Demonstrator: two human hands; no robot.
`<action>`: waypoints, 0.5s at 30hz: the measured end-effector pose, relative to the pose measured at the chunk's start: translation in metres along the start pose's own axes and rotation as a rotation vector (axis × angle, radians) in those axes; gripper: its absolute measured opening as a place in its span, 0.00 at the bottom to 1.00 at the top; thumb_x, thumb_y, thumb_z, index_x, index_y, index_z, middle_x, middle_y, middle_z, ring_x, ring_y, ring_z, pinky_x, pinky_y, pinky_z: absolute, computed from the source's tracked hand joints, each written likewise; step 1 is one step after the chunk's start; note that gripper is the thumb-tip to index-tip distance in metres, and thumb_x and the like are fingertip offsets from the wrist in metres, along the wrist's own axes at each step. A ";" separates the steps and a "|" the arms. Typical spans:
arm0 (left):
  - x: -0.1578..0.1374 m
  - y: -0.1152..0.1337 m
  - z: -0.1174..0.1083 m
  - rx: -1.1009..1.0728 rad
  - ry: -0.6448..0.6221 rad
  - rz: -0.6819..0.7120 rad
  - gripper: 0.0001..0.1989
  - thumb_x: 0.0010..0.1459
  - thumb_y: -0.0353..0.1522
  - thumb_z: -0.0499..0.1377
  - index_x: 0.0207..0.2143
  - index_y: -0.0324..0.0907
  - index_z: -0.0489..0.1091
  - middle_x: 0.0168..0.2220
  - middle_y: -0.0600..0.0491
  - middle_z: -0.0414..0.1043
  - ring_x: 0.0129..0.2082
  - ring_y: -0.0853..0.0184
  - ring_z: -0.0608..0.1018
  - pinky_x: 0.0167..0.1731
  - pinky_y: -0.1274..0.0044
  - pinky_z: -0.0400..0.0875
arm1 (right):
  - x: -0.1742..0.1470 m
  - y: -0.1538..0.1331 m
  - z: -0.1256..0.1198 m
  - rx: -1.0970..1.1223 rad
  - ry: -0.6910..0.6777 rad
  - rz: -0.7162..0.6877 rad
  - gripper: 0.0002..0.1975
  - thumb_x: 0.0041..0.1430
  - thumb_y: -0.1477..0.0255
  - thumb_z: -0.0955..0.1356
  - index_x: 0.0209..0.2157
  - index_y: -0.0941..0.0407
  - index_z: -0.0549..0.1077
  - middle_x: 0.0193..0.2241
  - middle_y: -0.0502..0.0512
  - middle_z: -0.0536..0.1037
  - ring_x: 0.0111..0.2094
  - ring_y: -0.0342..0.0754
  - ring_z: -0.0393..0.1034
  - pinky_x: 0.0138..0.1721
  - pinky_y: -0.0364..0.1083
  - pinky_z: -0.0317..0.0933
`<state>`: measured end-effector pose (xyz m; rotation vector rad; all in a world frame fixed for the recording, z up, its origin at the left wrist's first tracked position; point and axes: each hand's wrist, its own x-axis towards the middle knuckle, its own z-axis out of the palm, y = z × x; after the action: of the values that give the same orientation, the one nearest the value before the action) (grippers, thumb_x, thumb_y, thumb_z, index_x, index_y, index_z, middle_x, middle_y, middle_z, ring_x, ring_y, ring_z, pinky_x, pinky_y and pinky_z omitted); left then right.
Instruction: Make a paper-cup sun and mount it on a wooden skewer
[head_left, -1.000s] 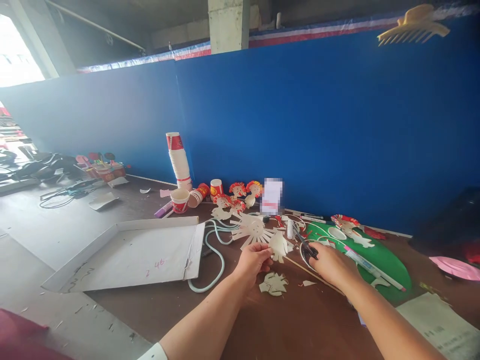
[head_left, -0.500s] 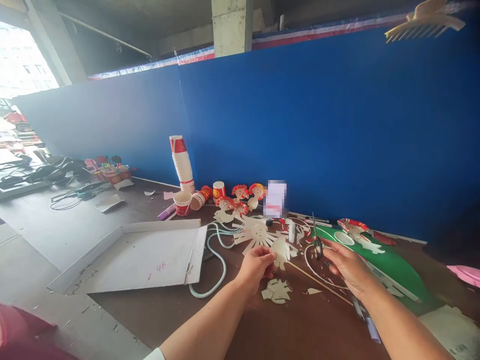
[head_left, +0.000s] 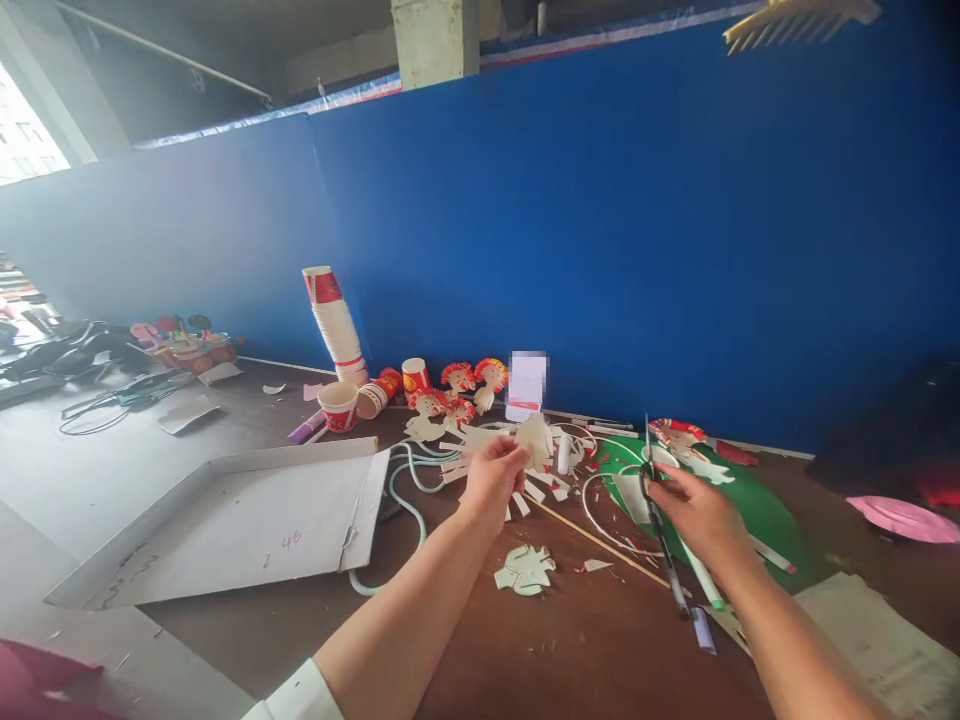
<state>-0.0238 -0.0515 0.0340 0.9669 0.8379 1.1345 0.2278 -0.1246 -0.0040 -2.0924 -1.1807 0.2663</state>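
My left hand (head_left: 491,485) pinches a pale paper cutout (head_left: 534,440) between thumb and fingers, holding it up above the table. In my right hand (head_left: 694,515) is a pair of scissors (head_left: 649,450), its blades pointing upward and its dark handles at my fingers. The scissors are apart from the cutout. Below my hands, a pale-green paper cutout (head_left: 526,570) lies flat on the brown table. A thin wooden stick (head_left: 592,527) lies slantwise between the hands. White paper strips and scraps lie behind my left hand, partly hidden by it.
A shallow white cardboard tray (head_left: 300,510) lies at the left. Behind are a tall stack of paper cups (head_left: 337,325) and several red-haired paper figures (head_left: 491,375). A green sheet (head_left: 757,510), a pink item (head_left: 904,520) and loose pens lie at the right. A blue partition (head_left: 562,220) rises behind.
The view has shifted, so most things sit farther left. My left hand has raised the cutout; my right hand with the scissors has moved slightly away from it.
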 end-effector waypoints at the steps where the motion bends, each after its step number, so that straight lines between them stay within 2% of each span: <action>1: 0.001 -0.005 0.004 0.014 0.009 0.011 0.16 0.40 0.38 0.64 0.27 0.41 0.62 0.20 0.61 0.59 0.15 0.78 0.60 0.16 0.82 0.53 | 0.000 0.002 -0.001 -0.071 -0.026 -0.011 0.25 0.52 0.57 0.64 0.50 0.52 0.73 0.38 0.55 0.81 0.38 0.55 0.75 0.34 0.47 0.63; 3: 0.002 -0.019 0.008 0.106 0.037 0.066 0.14 0.44 0.38 0.62 0.29 0.41 0.63 0.21 0.60 0.61 0.15 0.78 0.60 0.17 0.81 0.53 | -0.002 0.003 0.000 -0.183 -0.054 -0.030 0.25 0.54 0.58 0.63 0.52 0.50 0.71 0.41 0.53 0.80 0.39 0.56 0.75 0.33 0.47 0.62; 7: 0.000 -0.046 -0.004 0.410 0.101 0.244 0.10 0.50 0.37 0.59 0.32 0.40 0.68 0.24 0.57 0.66 0.21 0.74 0.64 0.23 0.81 0.58 | -0.007 0.004 0.005 -0.291 0.024 -0.035 0.22 0.55 0.61 0.62 0.50 0.48 0.72 0.42 0.52 0.80 0.36 0.53 0.75 0.28 0.45 0.61; 11: -0.002 -0.052 -0.016 0.447 0.135 0.282 0.10 0.51 0.38 0.59 0.33 0.41 0.70 0.26 0.56 0.68 0.24 0.72 0.66 0.27 0.81 0.60 | -0.003 0.007 -0.005 -0.324 0.093 -0.009 0.20 0.55 0.68 0.60 0.48 0.51 0.74 0.41 0.54 0.80 0.36 0.53 0.75 0.30 0.46 0.61; 15: -0.002 -0.050 -0.014 0.441 0.115 0.251 0.09 0.51 0.38 0.59 0.31 0.41 0.71 0.25 0.56 0.69 0.23 0.72 0.66 0.26 0.81 0.60 | 0.005 0.013 -0.036 -0.340 0.143 0.058 0.20 0.54 0.62 0.61 0.46 0.51 0.75 0.38 0.56 0.81 0.31 0.54 0.75 0.27 0.47 0.61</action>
<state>-0.0205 -0.0573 -0.0172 1.4116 1.1106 1.2539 0.2573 -0.1422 0.0144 -2.3958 -1.1424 -0.0639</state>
